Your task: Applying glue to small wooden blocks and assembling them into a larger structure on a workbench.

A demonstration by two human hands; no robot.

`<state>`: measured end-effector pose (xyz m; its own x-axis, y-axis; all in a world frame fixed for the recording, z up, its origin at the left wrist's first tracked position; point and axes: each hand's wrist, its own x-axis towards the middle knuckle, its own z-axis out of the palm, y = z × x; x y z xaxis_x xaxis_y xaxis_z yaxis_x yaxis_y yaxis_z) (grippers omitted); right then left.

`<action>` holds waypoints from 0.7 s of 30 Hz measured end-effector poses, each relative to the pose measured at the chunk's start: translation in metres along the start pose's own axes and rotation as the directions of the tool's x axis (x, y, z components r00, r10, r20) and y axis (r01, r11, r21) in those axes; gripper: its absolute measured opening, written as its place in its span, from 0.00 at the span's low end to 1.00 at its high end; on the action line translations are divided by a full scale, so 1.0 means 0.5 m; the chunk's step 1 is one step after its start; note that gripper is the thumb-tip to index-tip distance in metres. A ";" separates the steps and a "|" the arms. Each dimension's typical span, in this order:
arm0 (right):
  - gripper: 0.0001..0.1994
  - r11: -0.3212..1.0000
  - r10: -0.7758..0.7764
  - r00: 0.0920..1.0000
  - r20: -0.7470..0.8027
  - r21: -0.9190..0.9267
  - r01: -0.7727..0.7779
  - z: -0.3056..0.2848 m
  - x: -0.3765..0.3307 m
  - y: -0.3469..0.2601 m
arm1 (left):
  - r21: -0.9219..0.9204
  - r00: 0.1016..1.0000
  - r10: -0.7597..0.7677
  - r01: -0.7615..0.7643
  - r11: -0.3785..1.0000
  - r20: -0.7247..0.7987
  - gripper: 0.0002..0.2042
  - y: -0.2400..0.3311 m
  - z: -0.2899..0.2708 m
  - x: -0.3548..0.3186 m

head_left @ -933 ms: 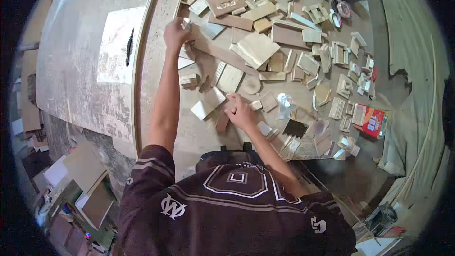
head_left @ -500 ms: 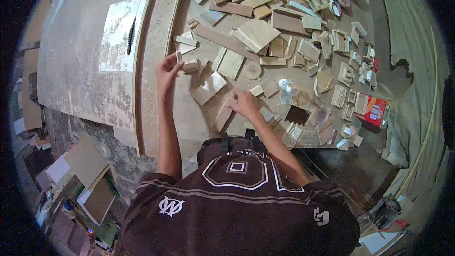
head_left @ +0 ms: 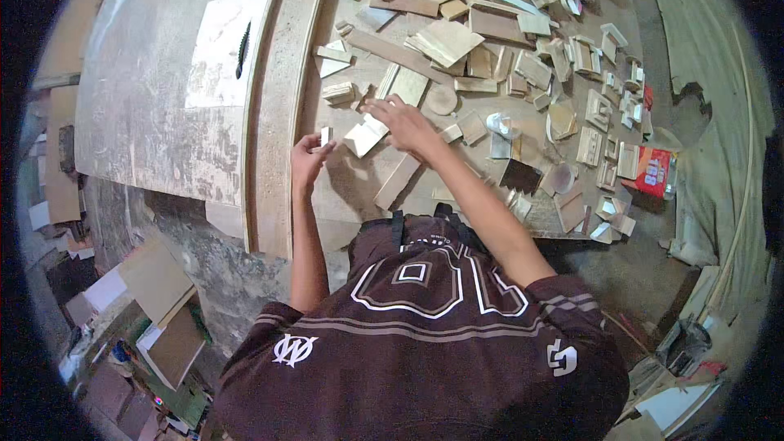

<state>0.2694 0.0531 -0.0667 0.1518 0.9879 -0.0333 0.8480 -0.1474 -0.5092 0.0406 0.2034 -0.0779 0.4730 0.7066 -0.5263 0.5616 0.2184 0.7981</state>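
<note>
My left hand [head_left: 309, 162] is closed on a small pale wooden block [head_left: 327, 135], held upright between thumb and fingertips above the worktable. My right hand [head_left: 406, 126] reaches over a light wooden board [head_left: 365, 137], its fingers stretched out along the board's far side; whether they touch it is hard to tell. Near my right wrist lies a narrow brown wooden strip [head_left: 398, 183], slanting toward me. A stack of small wooden pieces [head_left: 338, 93] sits beyond my left hand, and a round wooden disc [head_left: 442, 100] lies beyond the right.
Many wood offcuts cover the far table, including a long brown strip [head_left: 396, 52] and a square panel [head_left: 445, 42]. A raised wooden rail [head_left: 273, 106] runs along the left, beside a table saw blade [head_left: 243, 51]. A red package [head_left: 651, 171] sits at the right edge.
My right hand has left the brown strip and moved away from me to the pale board. My left hand, with the small block, has drawn nearer me, away from the stacked pieces.
</note>
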 end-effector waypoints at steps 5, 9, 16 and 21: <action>0.36 0.995 0.062 0.998 -0.022 -0.078 -0.063 0.009 -0.027 0.008 | -0.058 0.999 0.032 -0.033 0.998 -0.021 0.20 -0.019 -0.007 -0.047; 0.30 0.974 0.223 0.970 -0.092 -0.024 -0.226 -0.015 -0.114 0.009 | -0.045 0.999 0.050 -0.051 0.998 -0.017 0.19 -0.052 -0.012 -0.071; 0.34 0.894 0.353 0.898 -0.263 0.377 -0.242 -0.053 -0.334 0.001 | -0.024 0.724 -0.120 0.184 0.983 0.680 0.13 -0.075 0.025 -0.132; 0.34 0.850 0.489 0.806 -0.333 0.389 -0.356 -0.044 -0.454 -0.021 | 0.183 0.567 -0.209 0.103 0.978 0.796 0.14 -0.048 0.173 -0.234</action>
<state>0.2371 -0.1706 -0.0346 0.7063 0.7078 0.0101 0.4694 -0.4576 -0.7552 0.0308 0.0572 -0.0608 0.6915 -0.1809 -0.6993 0.7223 0.1631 0.6721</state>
